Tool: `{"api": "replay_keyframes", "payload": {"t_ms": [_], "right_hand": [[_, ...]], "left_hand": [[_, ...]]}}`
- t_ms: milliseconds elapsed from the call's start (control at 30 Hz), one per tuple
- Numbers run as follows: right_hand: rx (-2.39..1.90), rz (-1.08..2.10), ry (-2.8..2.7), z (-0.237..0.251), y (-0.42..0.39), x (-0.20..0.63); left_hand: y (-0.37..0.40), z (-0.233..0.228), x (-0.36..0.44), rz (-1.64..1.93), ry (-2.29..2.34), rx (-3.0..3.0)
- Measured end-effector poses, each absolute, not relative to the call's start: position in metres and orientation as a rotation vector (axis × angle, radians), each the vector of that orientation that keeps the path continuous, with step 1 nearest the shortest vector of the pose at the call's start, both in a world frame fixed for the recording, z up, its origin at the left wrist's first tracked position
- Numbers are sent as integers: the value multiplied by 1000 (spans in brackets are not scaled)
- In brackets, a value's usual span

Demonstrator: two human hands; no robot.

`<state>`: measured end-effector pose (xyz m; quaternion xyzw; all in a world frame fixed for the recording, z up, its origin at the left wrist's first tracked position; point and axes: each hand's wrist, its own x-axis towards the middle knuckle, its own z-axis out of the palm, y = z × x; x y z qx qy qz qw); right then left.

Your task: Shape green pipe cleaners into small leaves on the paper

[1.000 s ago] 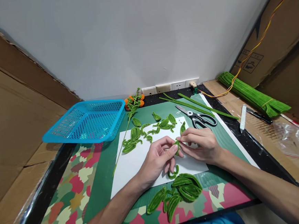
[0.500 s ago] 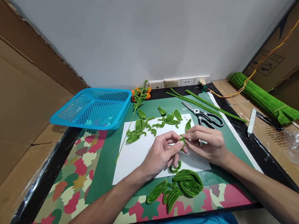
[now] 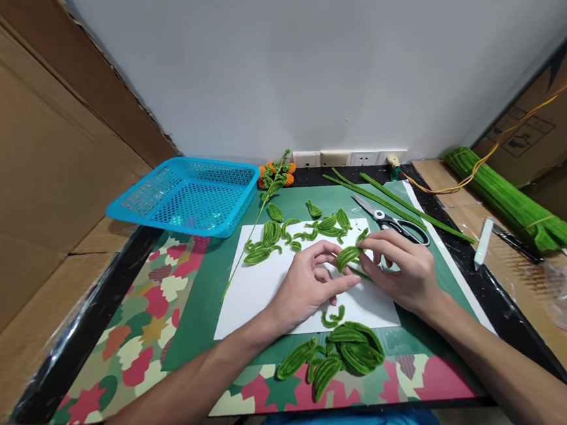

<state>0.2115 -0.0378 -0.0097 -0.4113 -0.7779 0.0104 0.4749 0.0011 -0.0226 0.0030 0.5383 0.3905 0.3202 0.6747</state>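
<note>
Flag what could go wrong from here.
1. The held green leaf is pinched near one end by the right hand, so it might twist or slip; whether the left hand also grips it is unclear.
2. The scissors lie partly behind the right hand, which could knock them.
3. The leaf pile sits near the table's front edge, between the forearms; a sleeve or arm might sweep pieces off.

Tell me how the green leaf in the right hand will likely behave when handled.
The leaf probably keeps its shape, since it holds a curve while pinched by the right hand. It looks small and thin, so likely light. Its fuzzy surface suggests little slipping.
</note>
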Motion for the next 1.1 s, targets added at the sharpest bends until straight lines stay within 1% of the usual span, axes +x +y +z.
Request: {"api": "replay_keyframes", "payload": {"t_ms": [133,267,600,867,967,1100], "right_hand": [[-1042,-1,-1909,-12,-36,212],[-1088,39,-1949,-14,-36,212],[-1055,-7,-1979,-14,-38,210],[-1083,67,-2029,-17,-38,206],[-1099,81,-2057,-14,-38,208],[-1177,161,-2085,-11,-37,214]], "left_hand": [[-19,2,-2,790,1019,1339],[-16,0,-4,824,1055,1398],[-19,0,-6,747,1091,1584],[-25,-3,-4,653,1113,1717],[-26,-3,-4,649,1126,1709],[-22,-2,-5,726,1143,1551]]}}
